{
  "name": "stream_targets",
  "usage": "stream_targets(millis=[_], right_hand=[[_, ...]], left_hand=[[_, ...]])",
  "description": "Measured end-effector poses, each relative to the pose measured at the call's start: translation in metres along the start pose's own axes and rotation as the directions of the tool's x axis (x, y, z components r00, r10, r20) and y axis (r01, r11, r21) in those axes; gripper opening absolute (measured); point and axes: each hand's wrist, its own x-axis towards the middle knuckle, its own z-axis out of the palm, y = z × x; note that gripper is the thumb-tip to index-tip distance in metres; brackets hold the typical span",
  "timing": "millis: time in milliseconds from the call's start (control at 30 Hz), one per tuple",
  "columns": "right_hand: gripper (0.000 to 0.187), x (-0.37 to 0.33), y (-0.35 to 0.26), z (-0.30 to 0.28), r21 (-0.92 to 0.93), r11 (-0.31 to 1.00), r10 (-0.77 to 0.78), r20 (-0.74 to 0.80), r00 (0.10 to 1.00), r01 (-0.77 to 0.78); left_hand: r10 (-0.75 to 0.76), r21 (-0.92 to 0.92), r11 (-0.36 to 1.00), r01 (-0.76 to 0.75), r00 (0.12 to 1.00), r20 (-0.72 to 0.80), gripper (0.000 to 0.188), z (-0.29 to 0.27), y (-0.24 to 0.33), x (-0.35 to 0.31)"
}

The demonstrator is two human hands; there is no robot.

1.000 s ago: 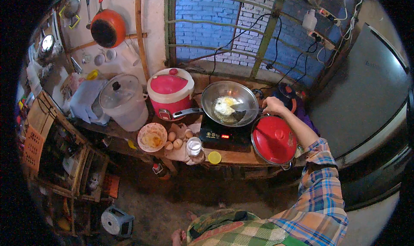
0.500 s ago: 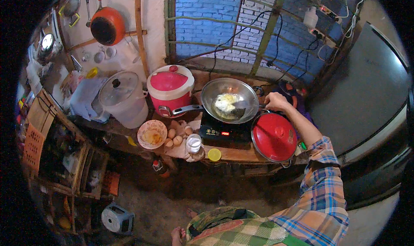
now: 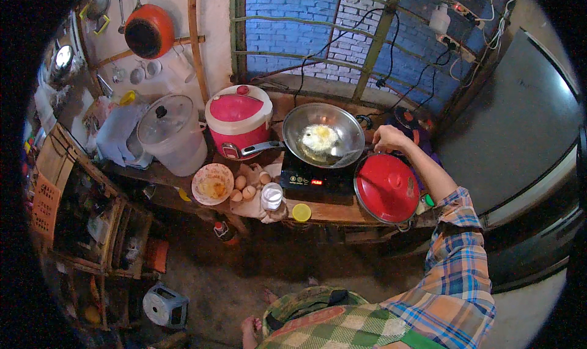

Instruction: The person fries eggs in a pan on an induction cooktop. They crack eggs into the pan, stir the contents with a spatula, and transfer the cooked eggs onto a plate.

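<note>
My right hand (image 3: 391, 140) is closed round the handle of a spatula at the right rim of a steel frying pan (image 3: 299, 153); most of the spatula is hard to make out. A frying egg (image 3: 320, 137), white with a yellow patch, lies in shiny oil inside the pan. The pan stands on a black induction cooker (image 3: 333, 187) with a lit red display. Just below my right hand sits a wide pot with a red lid (image 3: 391, 181). Low in the view, my left hand (image 3: 249, 326) hangs beside my body with fingers curled; nothing shows in it.
Left of the cooker are several eggs (image 3: 241, 181), a patterned bowl (image 3: 212, 184), a white jar (image 3: 271, 196), a yellow lid (image 3: 301, 213), a pink rice cooker (image 3: 244, 129) and a lidded plastic bucket (image 3: 177, 147). A stool (image 3: 165, 306) stands on the floor.
The spatula blade, seen dark beside the egg before, no longer shows clearly. The egg lies flatter and more spread, with its yellow patch to the right. My view has shifted slightly.
</note>
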Motion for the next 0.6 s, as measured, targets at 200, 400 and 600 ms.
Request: stream_targets(millis=[200,400,600], right_hand=[[0.030,0.007,0.007,0.018,-0.077,0.997,-0.006,-0.081,0.997,-0.001],[0.025,-0.001,-0.001,0.003,-0.003,0.997,-0.079,-0.148,0.986,0.080],[0.027,-0.003,0.002,0.010,-0.114,0.993,-0.036,-0.012,0.999,0.035]], left_hand=[[-0.093,0.098,0.991,0.087,0.994,0.057,0.030,0.012,0.011,0.013],[-0.030,-0.174,0.984,0.032,0.999,0.015,0.018,0.001,-0.003,-0.003],[0.012,-0.054,0.998,-0.015,0.999,-0.048,0.012,0.012,0.001,-0.009]])
